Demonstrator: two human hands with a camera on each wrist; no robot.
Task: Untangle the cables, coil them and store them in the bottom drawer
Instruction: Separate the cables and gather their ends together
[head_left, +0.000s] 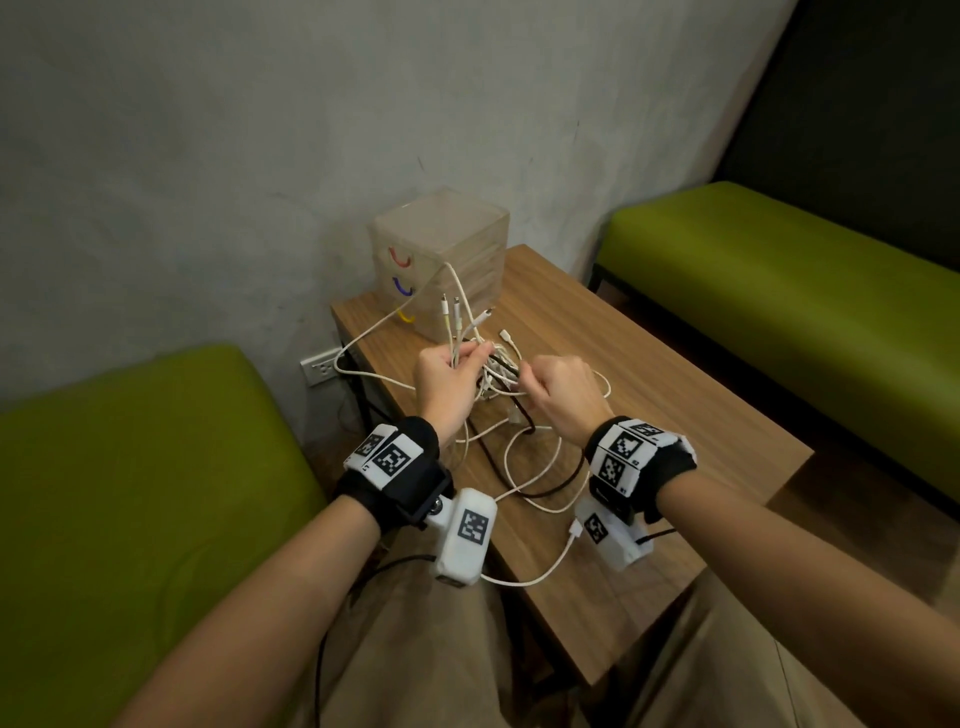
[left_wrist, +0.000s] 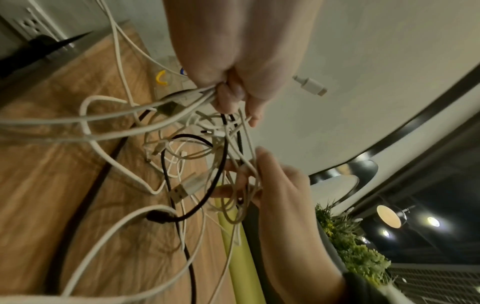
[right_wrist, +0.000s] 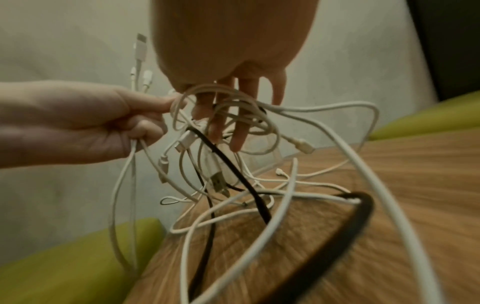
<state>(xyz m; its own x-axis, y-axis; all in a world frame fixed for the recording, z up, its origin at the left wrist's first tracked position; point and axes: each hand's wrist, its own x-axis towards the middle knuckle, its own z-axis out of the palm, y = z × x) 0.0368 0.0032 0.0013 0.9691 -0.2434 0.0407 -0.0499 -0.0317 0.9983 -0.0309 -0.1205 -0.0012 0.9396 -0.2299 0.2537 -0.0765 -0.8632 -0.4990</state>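
A tangle of white and black cables (head_left: 540, 470) lies on the wooden table (head_left: 665, 410) and is partly lifted between my hands. My left hand (head_left: 460, 364) grips a bunch of white cables (left_wrist: 179, 107), whose plug ends stick up above the fist. My right hand (head_left: 550, 384) has its fingers (right_wrist: 240, 131) threaded through white loops and pinches strands beside the knot (left_wrist: 249, 170). A silver USB plug (left_wrist: 182, 190) and a black cable (right_wrist: 233, 170) hang within the tangle. The translucent drawer unit (head_left: 452, 234) stands behind, its bottom drawer marked by a yellow handle (head_left: 405, 317).
Green padded benches stand to the left (head_left: 130, 467) and right (head_left: 779, 270) of the table. A wall socket (head_left: 319, 368) sits low on the grey wall. One white cable (head_left: 540, 574) trails off the table's near edge by my wrists.
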